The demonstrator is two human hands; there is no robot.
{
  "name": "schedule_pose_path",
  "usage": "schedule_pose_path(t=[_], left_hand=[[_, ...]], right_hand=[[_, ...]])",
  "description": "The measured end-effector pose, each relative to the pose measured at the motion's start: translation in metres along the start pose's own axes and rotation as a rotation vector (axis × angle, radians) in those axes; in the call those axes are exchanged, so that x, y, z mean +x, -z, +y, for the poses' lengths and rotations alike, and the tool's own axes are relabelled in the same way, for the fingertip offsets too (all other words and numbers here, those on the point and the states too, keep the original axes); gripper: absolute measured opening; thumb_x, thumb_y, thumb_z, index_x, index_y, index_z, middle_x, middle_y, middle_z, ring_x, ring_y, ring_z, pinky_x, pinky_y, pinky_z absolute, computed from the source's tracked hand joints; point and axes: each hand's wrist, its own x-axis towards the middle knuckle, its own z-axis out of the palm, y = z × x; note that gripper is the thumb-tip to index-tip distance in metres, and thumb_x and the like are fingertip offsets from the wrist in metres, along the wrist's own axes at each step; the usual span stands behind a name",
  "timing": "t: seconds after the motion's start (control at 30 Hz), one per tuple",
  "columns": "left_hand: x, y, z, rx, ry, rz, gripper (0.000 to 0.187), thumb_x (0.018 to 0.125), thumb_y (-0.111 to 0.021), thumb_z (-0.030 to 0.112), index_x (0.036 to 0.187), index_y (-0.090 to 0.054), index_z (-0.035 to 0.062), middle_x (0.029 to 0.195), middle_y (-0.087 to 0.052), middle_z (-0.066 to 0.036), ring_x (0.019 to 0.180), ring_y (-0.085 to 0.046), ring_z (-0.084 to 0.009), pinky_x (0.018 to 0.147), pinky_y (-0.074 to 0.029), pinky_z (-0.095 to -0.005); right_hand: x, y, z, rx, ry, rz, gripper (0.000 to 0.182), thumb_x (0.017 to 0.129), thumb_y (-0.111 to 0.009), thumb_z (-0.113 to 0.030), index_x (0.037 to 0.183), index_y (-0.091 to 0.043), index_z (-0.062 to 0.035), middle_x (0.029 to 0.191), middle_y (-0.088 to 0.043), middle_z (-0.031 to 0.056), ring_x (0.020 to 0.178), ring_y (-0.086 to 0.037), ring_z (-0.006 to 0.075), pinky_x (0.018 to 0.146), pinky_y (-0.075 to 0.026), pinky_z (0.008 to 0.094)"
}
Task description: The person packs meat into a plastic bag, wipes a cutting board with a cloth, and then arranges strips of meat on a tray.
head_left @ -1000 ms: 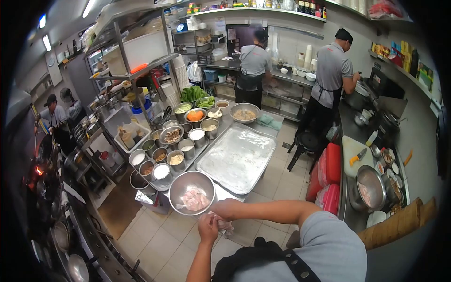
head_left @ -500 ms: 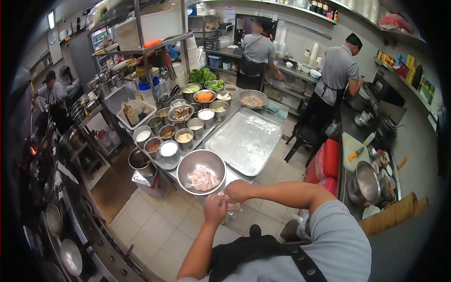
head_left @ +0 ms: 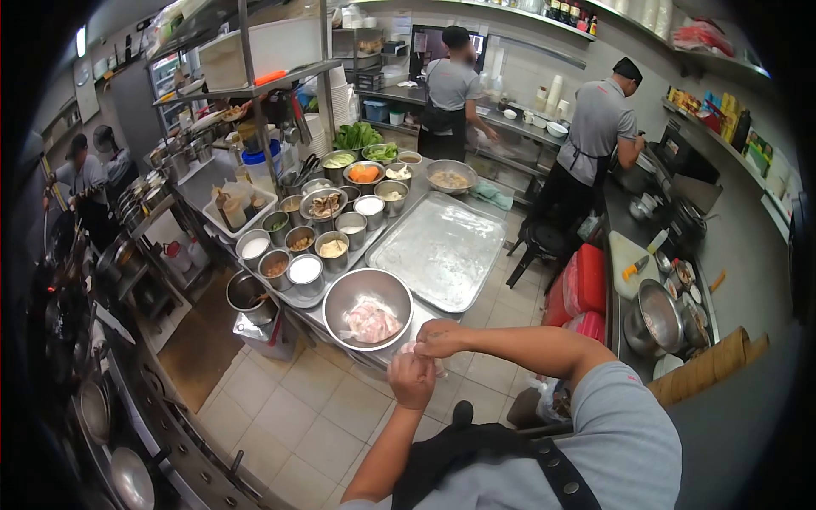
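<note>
In front of me, a large steel mixing bowl (head_left: 340,297) holds pale pink raw meat (head_left: 372,320), some of it whitish and glossy. Just outside its near rim, my left hand (head_left: 411,378) is closed, fingers curled. Beside and slightly beyond it, my right hand (head_left: 439,338) is closed too. Between and below the hands shows a pinkish bundle (head_left: 439,369) that looks like raw meat in a clear plastic bag. Both hands grip it near the top; my fingers cover most of that part.
A wide metal tray (head_left: 438,255) lies beyond the bowl. Several steel containers of ingredients, among them white powder (head_left: 304,269) and carrots (head_left: 364,173), crowd the table's left side. Red bins (head_left: 578,285) stand at right. Two co-workers (head_left: 450,85) work at the back counters; another person is far left.
My hands have shifted slightly right and up, still together on the bundle. At the back, one co-worker has turned the head and straightened. The whole view has shifted a little.
</note>
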Motion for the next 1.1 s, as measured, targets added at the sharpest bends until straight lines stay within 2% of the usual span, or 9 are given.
schedule_pose_path(t=[0.3,0.37,0.5,0.73,0.8,0.83,0.9,1.0,1.1], left_hand=[[0.008,0.029,0.022,-0.394,0.337,0.091,0.014,0.076,-0.07,0.004,0.083,-0.058,0.0029,0.071,-0.054,-0.012,0.061,-0.055,-0.0285,0.057,-0.043,-0.0363],[0.016,0.04,0.026,-0.317,0.298,0.121,0.015,0.078,-0.073,0.009,0.08,-0.059,0.0053,0.062,-0.052,-0.007,0.061,-0.053,-0.0305,0.062,-0.042,-0.0422],[0.024,0.061,0.03,-0.323,0.222,0.176,0.018,0.075,-0.074,0.005,0.082,-0.058,0.0075,0.062,-0.051,-0.006,0.057,-0.05,-0.0273,0.057,-0.039,-0.0388],[0.049,0.069,0.036,-0.35,0.157,0.2,0.025,0.07,-0.072,-0.002,0.091,-0.06,0.007,0.062,-0.049,-0.003,0.055,-0.049,-0.0201,0.057,-0.038,-0.0331],[0.055,0.064,0.039,-0.55,0.397,0.254,0.029,0.067,-0.069,-0.003,0.093,-0.061,0.0066,0.06,-0.048,-0.002,0.054,-0.049,-0.0199,0.058,-0.038,-0.032],[0.061,0.064,0.036,-0.536,0.396,0.257,0.029,0.067,-0.069,-0.003,0.093,-0.061,0.0066,0.06,-0.048,-0.002,0.054,-0.049,-0.0199,0.058,-0.038,-0.032],[0.078,0.065,0.023,-0.31,0.071,0.18,0.033,0.063,-0.066,-0.005,0.093,-0.063,0.0069,0.059,-0.049,-0.002,0.053,-0.049,-0.0202,0.059,-0.039,-0.0323],[0.103,0.058,0.008,-0.15,-0.028,0.118,0.033,0.059,-0.064,-0.006,0.09,-0.064,0.0078,0.058,-0.049,-0.001,0.053,-0.049,-0.0205,0.06,-0.039,-0.0327],[0.143,0.051,0.008,0.018,-0.048,0.053,0.027,0.06,-0.063,-0.003,0.086,-0.065,0.0067,0.071,-0.055,-0.006,0.064,-0.054,-0.0239,0.065,-0.041,-0.0355]], right_hand=[[-0.031,0.019,-0.027,0.058,0.172,0.141,0.038,0.082,-0.051,-0.038,0.069,-0.064,-0.0041,0.075,-0.063,0.0213,0.071,-0.061,0.0397,0.065,-0.049,0.0461],[-0.041,0.023,-0.039,0.157,0.193,0.187,0.036,0.08,-0.052,-0.037,0.068,-0.063,-0.0045,0.072,-0.063,0.0205,0.067,-0.06,0.0389,0.063,-0.048,0.046],[-0.063,0.046,-0.068,0.369,0.245,0.146,0.03,0.076,-0.052,-0.028,0.061,-0.054,-0.0021,0.057,-0.053,0.0182,0.051,-0.052,0.0315,0.051,-0.041,0.0413],[-0.071,0.076,-0.081,0.24,0.448,0.253,0.024,0.074,-0.053,-0.023,0.063,-0.06,-0.0027,0.062,-0.06,0.0176,0.055,-0.057,0.0346,0.054,-0.044,0.0428],[-0.067,0.079,-0.075,0.274,0.497,0.26,0.021,0.074,-0.054,-0.02,0.065,-0.061,-0.0031,0.063,-0.06,0.0173,0.056,-0.057,0.0347,0.055,-0.045,0.0427],[-0.064,0.08,-0.071,0.303,0.534,0.268,0.018,0.074,-0.055,-0.018,0.068,-0.061,-0.0035,0.063,-0.06,0.0171,0.057,-0.058,0.0348,0.055,-0.045,0.0427],[-0.058,0.086,-0.067,0.341,0.609,0.319,0.016,0.073,-0.055,-0.016,0.064,-0.057,-0.0029,0.06,-0.057,0.0169,0.055,-0.055,0.0355,0.053,-0.044,0.0424],[-0.037,0.095,-0.045,0.358,0.712,0.432,0.016,0.072,-0.056,-0.014,0.062,-0.055,-0.0024,0.059,-0.055,0.0168,0.054,-0.054,0.0367,0.052,-0.043,0.0425],[-0.003,0.107,-0.015,0.293,0.702,0.456,0.017,0.076,-0.057,-0.018,0.068,-0.058,-0.0029,0.063,-0.057,0.017,0.059,-0.056,0.0372,0.055,-0.044,0.0437]])
